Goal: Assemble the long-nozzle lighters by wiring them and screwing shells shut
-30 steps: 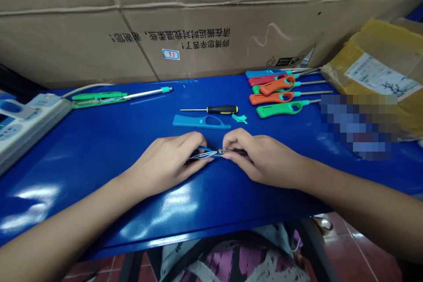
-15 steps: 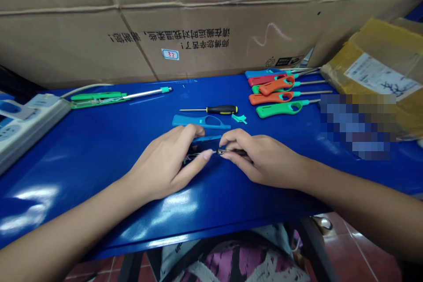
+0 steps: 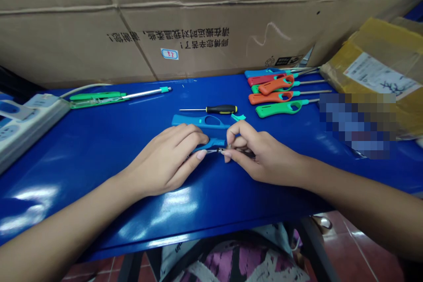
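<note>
While left hand and right hand pinch an opened lighter, cartons back the blue table.

The screwdriver lies behind the lighter shell, lighters to its right.

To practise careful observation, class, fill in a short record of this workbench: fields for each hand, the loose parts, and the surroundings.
Surface: blue table
Left hand: grips blue lighter body
Right hand: pinches metal tube at the body's end
Just behind the hands: blue shell half, black-handled screwdriver, small teal piece
Back right: pile of coloured lighters, yellow parcel
Back left: green lighter, power strip
Behind: cardboard boxes
</note>
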`<state>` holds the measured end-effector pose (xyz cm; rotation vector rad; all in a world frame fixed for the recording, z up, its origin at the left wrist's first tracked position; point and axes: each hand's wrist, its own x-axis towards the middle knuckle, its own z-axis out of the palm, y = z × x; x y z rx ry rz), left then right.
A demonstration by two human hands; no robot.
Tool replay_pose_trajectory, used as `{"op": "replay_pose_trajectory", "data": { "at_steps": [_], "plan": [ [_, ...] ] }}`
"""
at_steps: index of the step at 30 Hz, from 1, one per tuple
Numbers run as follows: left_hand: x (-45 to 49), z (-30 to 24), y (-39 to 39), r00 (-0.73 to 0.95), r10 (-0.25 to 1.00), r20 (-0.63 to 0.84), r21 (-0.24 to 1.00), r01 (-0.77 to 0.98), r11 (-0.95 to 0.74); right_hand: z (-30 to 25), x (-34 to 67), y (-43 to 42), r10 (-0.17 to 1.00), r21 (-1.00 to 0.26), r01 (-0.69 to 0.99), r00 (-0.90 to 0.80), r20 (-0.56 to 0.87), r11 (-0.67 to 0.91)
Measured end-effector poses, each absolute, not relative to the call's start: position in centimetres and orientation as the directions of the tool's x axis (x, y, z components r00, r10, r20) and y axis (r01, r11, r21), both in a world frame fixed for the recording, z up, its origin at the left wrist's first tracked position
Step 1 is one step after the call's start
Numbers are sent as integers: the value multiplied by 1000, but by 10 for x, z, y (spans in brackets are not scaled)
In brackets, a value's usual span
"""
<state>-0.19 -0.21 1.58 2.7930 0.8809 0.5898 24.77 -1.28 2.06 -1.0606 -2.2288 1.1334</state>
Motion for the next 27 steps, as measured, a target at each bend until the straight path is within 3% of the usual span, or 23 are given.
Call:
{"op": "replay_pose_trajectory", "data": {
  "at_steps": [5,11,18,27],
  "plan": [
    [-4,14,-2,720,621,309,320,536,-781,21,247,-12,787,-839,430,-617,-3,334],
    [-4,11,-3,590,700,403,369,595,-714,19,247,-12,771,-814,455,-637,-13,362],
    [-3,14,-5,664,580,471,279,512,-812,19,248,-10,708,-753,423,-701,80,504],
    [-1,11,-6,708,543,451,322,438,-839,19,247,-12,724,-771,462,-690,-2,438]
  ]
}}
